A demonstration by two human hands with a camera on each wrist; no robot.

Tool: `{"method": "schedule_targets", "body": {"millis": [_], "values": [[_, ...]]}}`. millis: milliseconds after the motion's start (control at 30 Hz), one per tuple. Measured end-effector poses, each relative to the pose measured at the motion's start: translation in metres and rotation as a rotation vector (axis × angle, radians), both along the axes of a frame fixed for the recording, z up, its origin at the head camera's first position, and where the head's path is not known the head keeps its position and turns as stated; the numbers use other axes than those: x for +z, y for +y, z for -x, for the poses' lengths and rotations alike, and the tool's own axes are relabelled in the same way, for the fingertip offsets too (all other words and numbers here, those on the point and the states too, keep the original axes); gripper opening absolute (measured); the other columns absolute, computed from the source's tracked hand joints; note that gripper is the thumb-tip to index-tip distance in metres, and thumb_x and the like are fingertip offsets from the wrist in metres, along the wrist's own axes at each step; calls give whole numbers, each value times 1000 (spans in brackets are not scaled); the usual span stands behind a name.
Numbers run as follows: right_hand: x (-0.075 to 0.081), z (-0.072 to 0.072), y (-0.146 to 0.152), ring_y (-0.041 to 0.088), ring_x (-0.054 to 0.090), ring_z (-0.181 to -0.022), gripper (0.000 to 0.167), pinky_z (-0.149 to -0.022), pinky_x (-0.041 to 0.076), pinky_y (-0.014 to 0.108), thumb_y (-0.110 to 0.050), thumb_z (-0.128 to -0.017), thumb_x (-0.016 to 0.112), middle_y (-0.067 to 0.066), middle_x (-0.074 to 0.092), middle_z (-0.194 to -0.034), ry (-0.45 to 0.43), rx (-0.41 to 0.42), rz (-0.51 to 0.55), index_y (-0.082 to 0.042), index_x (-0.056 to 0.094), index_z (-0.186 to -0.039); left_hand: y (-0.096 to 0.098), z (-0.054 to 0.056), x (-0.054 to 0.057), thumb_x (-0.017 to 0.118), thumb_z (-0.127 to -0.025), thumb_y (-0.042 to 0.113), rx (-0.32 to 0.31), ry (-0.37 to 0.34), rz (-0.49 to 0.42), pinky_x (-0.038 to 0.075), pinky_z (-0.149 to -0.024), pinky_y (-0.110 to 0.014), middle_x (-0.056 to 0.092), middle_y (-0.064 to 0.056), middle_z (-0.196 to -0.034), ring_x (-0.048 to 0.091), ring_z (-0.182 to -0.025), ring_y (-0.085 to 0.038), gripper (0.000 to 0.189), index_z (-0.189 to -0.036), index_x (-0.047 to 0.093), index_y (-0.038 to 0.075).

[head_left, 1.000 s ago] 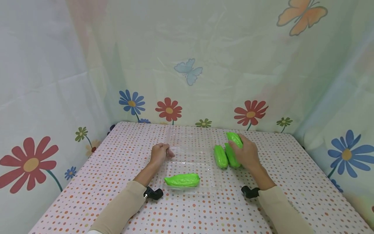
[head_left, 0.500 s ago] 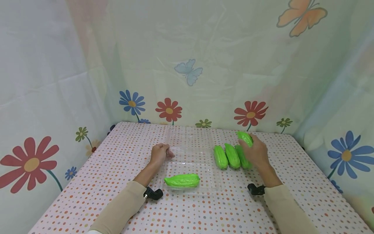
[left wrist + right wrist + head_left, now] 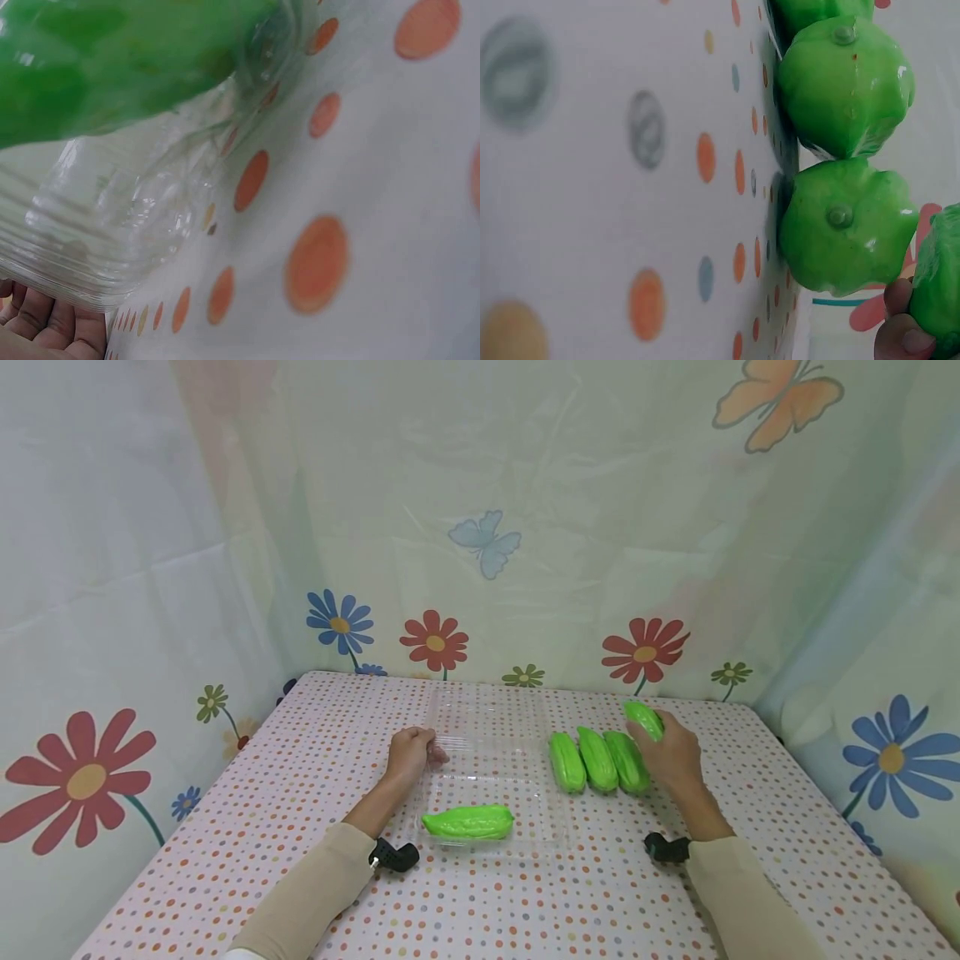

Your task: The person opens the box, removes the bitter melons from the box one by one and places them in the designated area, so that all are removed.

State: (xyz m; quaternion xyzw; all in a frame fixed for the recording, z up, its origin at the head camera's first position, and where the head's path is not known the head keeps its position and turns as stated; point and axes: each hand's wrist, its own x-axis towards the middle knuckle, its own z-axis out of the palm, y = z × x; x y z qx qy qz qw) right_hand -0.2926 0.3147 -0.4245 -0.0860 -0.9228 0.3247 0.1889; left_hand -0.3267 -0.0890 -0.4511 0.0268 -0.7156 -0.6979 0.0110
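My left hand (image 3: 410,755) grips the left edge of a clear plastic clamshell box (image 3: 542,793), near the fold between its base and raised-back lid (image 3: 487,714). Curled fingers (image 3: 56,322) show beside the box wall in the left wrist view. One bright green, ribbed gourd (image 3: 468,822) lies crosswise at the front of the base. To the right, three similar gourds (image 3: 597,760) lie side by side on the table. My right hand (image 3: 672,757) holds another green gourd (image 3: 643,718) between thumb and fingers, just right of that row and seemingly raised above the table.
A dotted cloth (image 3: 480,910) covers the table. Flower-printed curtains (image 3: 570,568) enclose its back and sides. The row of gourds stands close to the box's right edge.
My right hand has moved right with its gourd, away from the row, and the third gourd in the row has come into fuller view. The left hand and box have stayed put.
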Motion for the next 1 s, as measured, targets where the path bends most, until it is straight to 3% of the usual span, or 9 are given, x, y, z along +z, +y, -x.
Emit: {"method": "schedule_targets", "body": {"millis": [233,833,1000], "values": [[0,-3,3,41,55,-106,74,-79,52,50,-49,-104,48,31,53,-128,-41,-34,37,7,36,-151,0,0,0,48,-107,17,-6,-8,-6,63,-72,-35,66,-10,-74,70,-69,-19,27,-96,59,-5],[-3,-6,13,42,55,-107,73,-79,52,49,-49,-104,49,32,53,-130,-53,-48,48,8,37,-149,-1,1,0,49,-106,16,-3,-16,-26,62,-64,-31,64,-8,-69,69,-64,-16,25,-88,56,0],[-4,-7,12,44,55,-110,76,-82,53,53,-50,-104,47,34,51,-133,-72,-39,56,9,35,-150,-1,1,0,48,-106,16,-6,-11,-13,62,-66,-30,64,-7,-71,69,-65,-16,27,-97,58,-8]]}}
